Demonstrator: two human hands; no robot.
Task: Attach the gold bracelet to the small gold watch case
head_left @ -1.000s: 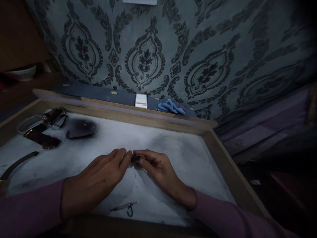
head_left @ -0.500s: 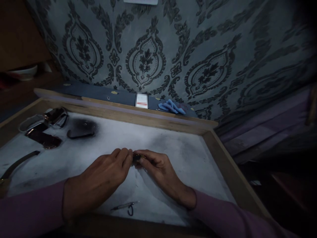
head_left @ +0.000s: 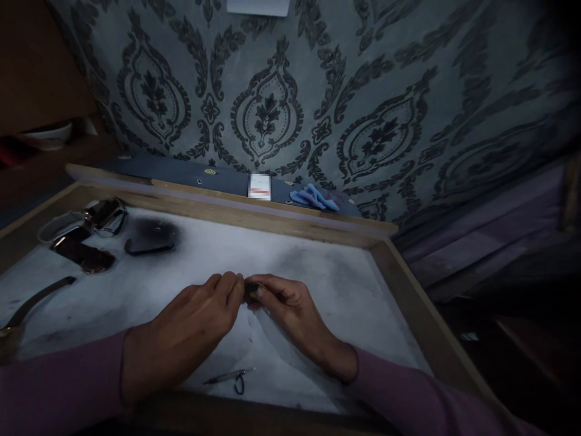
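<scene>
i see my left hand [head_left: 188, 324] and right hand [head_left: 297, 312] both pinching a small dark thing [head_left: 252, 293]. it's not put down, so i think work is left.

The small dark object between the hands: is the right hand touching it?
Touching. The head view shows the right hand holding the small dark object, its thumb against it.

Piece [head_left: 252, 293]: mostly covered by left grip [head_left: 193, 330] and right grip [head_left: 297, 315]; kind unclear.
Tips, left grip: out of sight behind the knuckles.
Card [head_left: 260, 188]: print pixel-blurred, unreadable.
Strap [head_left: 40, 298]: watch end cut by left edge.
Wall panel [head_left: 258, 6]: top cut off.
Sleeves [head_left: 68, 375]: run out of view.
</scene>
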